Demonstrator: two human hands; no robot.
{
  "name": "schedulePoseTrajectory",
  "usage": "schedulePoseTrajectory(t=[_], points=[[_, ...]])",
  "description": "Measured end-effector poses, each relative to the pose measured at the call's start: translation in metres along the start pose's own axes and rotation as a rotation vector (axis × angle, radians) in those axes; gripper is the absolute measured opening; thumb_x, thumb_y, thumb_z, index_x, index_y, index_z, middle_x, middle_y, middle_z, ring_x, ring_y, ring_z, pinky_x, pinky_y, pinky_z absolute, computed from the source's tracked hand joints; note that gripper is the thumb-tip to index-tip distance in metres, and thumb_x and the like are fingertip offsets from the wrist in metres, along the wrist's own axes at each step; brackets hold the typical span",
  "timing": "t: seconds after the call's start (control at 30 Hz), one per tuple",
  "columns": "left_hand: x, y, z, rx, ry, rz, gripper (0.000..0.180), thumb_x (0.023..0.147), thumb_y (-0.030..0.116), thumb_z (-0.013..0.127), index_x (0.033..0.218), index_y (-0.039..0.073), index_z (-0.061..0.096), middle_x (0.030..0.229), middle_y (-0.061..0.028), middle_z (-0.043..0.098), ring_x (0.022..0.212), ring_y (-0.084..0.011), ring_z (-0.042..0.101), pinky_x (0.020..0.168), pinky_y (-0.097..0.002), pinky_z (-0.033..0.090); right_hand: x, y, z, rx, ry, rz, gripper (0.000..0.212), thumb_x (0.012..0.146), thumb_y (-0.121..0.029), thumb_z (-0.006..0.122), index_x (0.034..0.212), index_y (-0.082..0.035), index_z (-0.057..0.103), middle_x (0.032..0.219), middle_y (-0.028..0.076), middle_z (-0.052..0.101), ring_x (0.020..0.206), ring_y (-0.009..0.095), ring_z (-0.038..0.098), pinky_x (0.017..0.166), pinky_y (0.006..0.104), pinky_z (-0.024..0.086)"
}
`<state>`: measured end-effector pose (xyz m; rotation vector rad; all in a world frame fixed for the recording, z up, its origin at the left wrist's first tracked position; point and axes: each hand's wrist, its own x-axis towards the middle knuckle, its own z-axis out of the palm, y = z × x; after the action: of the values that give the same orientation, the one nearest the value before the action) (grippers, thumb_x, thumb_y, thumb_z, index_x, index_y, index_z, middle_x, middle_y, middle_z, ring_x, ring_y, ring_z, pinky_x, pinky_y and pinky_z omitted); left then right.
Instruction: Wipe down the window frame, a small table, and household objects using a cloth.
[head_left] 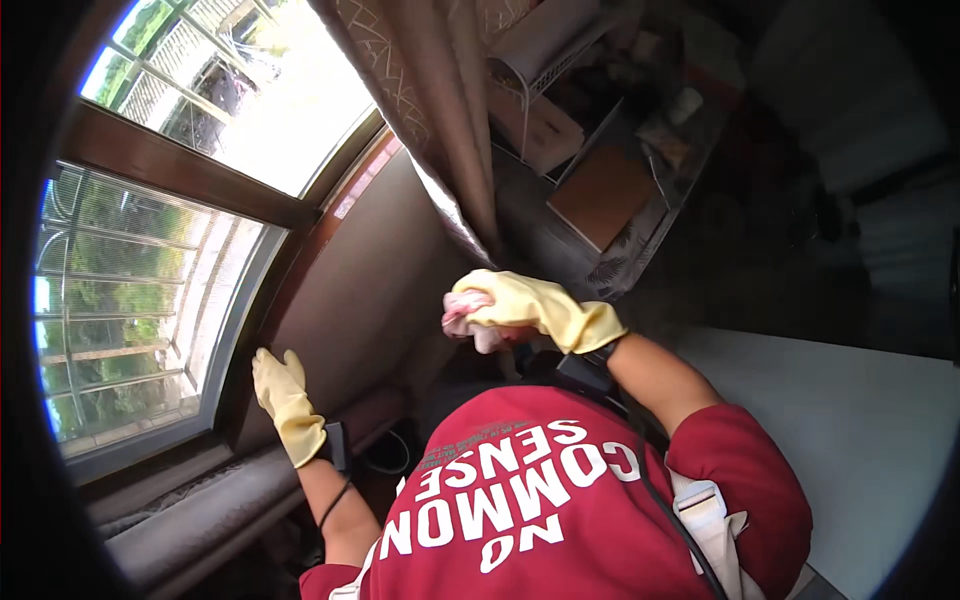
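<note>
My right hand (528, 308), in a pale yellow rubber glove, is closed around a crumpled pink and white cloth (466, 317) in front of my chest. My left hand (284, 392) wears a matching glove. Its fingers stretch up along the wooden window frame (300, 255), thumb apart, with nothing held. Whether the palm presses on the frame or the wall beside it, I cannot tell. A window pane with a mesh screen (120, 310) lies to the left of that hand.
A brown patterned curtain (440, 110) hangs ahead. Beyond it, a cluttered table carries a brown board (602, 195). A white tabletop (830, 430) is at my right. A grey padded ledge (200, 530) runs below the window. A cable (335, 508) lies along my left forearm.
</note>
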<state>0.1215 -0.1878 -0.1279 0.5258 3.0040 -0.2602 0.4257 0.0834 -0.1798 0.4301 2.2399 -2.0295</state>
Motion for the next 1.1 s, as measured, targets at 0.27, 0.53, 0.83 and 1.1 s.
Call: schedulePoseTrajectory(t=[0.27,0.53,0.83,1.1], points=[[-0.052,0.199,-0.039,-0.947,-0.15,1.13,0.024,0.094,0.014,0.065,0.112,-0.001,0.07,0.102,-0.0155,0.074,0.093,-0.0243,0.071,0.085,-0.0317,0.054,-0.05,0.067,0.002,0.045,0.531,-0.003,0.048,0.086,-0.023,0.072,0.126,0.001,0.06,0.12,0.016,0.066,0.117,0.027,0.063,0.101,0.037,0.047],[-0.029,0.295,0.023,-0.857,-0.167,1.175,0.064,0.09,0.024,0.064,0.15,0.015,0.044,0.102,-0.0221,0.071,0.089,-0.0369,0.07,0.081,-0.043,0.056,-0.041,0.021,0.018,0.142,0.49,0.041,0.037,0.088,-0.022,0.071,0.116,0.001,0.064,0.108,0.012,0.069,0.104,0.021,0.066,0.093,0.0321,0.05],[0.001,0.265,0.036,-0.629,-0.154,0.883,0.081,0.089,0.027,0.067,0.158,0.017,0.025,0.123,-0.028,0.064,0.104,-0.0434,0.066,0.091,-0.0452,0.055,-0.025,0.051,0.019,0.073,0.528,0.159,0.051,0.084,-0.026,0.075,0.126,-0.002,0.061,0.116,0.016,0.067,0.11,0.024,0.065,0.095,0.0351,0.051],[0.033,0.245,0.055,-0.501,-0.27,0.736,0.072,0.093,0.036,0.059,0.156,0.017,0.029,0.116,-0.0268,0.067,0.1,-0.0449,0.067,0.086,-0.0502,0.056,-0.011,0.043,0.027,-0.003,0.47,0.176,0.054,0.087,-0.025,0.072,0.131,0.001,0.056,0.12,0.011,0.064,0.113,0.018,0.06,0.099,0.0346,0.047]])
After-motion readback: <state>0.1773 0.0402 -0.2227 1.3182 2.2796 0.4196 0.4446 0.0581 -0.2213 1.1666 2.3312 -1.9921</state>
